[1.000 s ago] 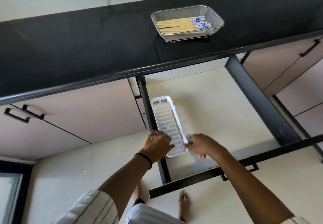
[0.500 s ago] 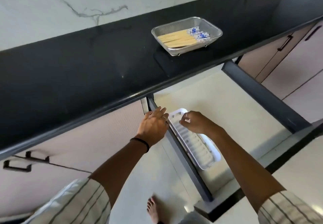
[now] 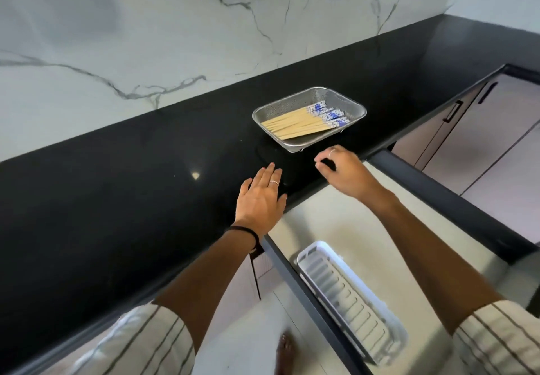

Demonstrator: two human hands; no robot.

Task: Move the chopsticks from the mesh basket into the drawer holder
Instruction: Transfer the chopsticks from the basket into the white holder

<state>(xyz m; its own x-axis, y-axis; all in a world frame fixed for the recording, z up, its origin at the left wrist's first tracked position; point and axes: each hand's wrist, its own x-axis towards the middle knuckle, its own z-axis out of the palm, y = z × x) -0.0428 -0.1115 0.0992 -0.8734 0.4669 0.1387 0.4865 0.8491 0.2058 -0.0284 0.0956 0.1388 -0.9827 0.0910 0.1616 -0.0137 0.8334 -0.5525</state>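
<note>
A steel mesh basket (image 3: 355,108) stands on the black counter and holds several wooden chopsticks (image 3: 298,124) with blue-and-white ends. Below, a white slotted holder (image 3: 350,298) lies empty along the left side of the open drawer (image 3: 344,222). My left hand (image 3: 261,199) hovers flat over the counter's front edge, fingers straight, holding nothing. My right hand (image 3: 342,170) is just in front of the basket with its fingers loosely curled, also holding nothing. Neither hand touches the basket.
The black counter (image 3: 131,184) runs along a white marble wall (image 3: 175,24). The drawer's dark right rail (image 3: 455,199) juts out toward me. Closed cabinet fronts with black handles (image 3: 455,111) sit at the right. A bare foot (image 3: 285,351) shows on the floor below.
Both hands left the white holder in the drawer and rose to the counter, toward the basket. The view tilted upward, so the holder now lies low in view.
</note>
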